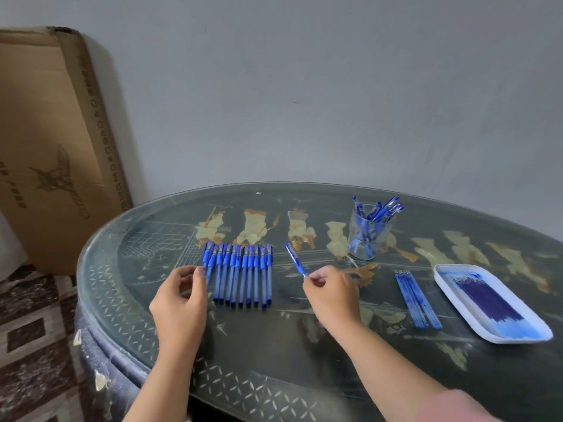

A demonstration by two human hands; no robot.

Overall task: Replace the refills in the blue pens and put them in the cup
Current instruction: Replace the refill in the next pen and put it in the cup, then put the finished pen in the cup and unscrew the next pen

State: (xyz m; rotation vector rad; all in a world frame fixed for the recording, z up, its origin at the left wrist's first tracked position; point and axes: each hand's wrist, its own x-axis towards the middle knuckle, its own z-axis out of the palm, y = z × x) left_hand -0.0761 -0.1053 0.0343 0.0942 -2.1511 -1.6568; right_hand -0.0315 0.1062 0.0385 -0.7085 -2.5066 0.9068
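A row of several blue pens (240, 274) lies side by side on the dark table. My left hand (182, 296) hovers at the row's left end, fingers loosely curled, thumb touching the leftmost pen. My right hand (330, 295) pinches one blue pen (295, 259) by its lower tip, the cap end pointing up and away. A clear glass cup (367, 236) at the back holds several blue pens. A few refills (417, 298) lie loose on the table to the right. A white tray (457, 295) holds many dark blue refills.
The round glass-topped table (274, 345) has a curved near edge at the left. A tall cardboard box (51, 141) leans against the wall behind the table's left side. Patterned floor shows at the lower left.
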